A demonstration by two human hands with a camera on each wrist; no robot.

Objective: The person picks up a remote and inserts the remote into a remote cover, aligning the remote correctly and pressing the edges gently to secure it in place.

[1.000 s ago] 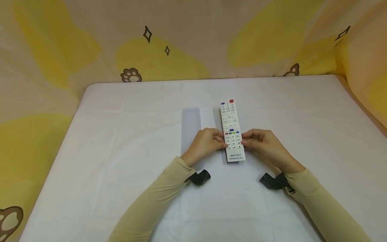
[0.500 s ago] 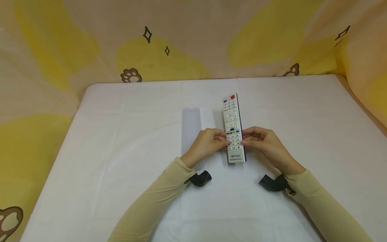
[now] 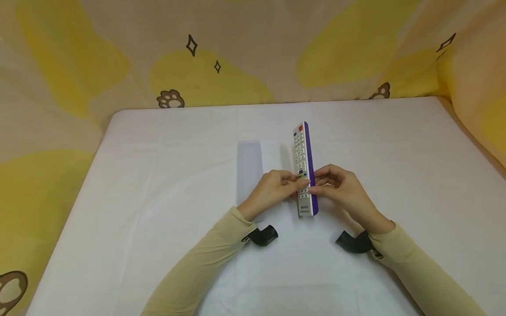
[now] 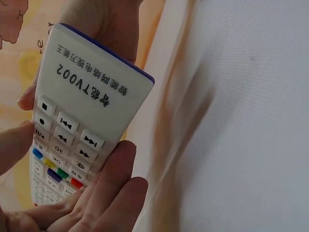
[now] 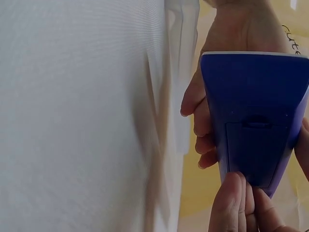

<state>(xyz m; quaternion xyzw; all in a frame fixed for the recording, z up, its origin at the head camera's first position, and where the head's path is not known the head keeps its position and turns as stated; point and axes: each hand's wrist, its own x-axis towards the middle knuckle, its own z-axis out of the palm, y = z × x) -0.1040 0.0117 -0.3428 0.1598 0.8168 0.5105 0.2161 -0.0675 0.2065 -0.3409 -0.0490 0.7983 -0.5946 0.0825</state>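
A white remote control [image 3: 302, 153] with a purple back stands tilted on its long side above the white table, its buttons turned toward the left. My left hand [image 3: 274, 188] pinches it, the thumb at the edge of the button face and the fingers at the opposite edge, as the left wrist view shows. My right hand [image 3: 341, 193] also holds the remote, thumb at one edge and fingers against its back. In the right wrist view, those fingertips [image 5: 231, 188] lie at the lower part of the battery cover [image 5: 253, 152], which is in place.
A flat translucent plastic case [image 3: 249, 166] lies on the white tabletop [image 3: 178, 184] left of the remote, partly hidden by my left hand. A patterned yellow cloth [image 3: 245, 57] hangs behind the table. Black wrist mounts [image 3: 265, 235] project from both sleeves.
The remote has rolled in my hands from face-up onto its side. Its purple back has come into view on the right, and my left thumb reaches farther across the face.
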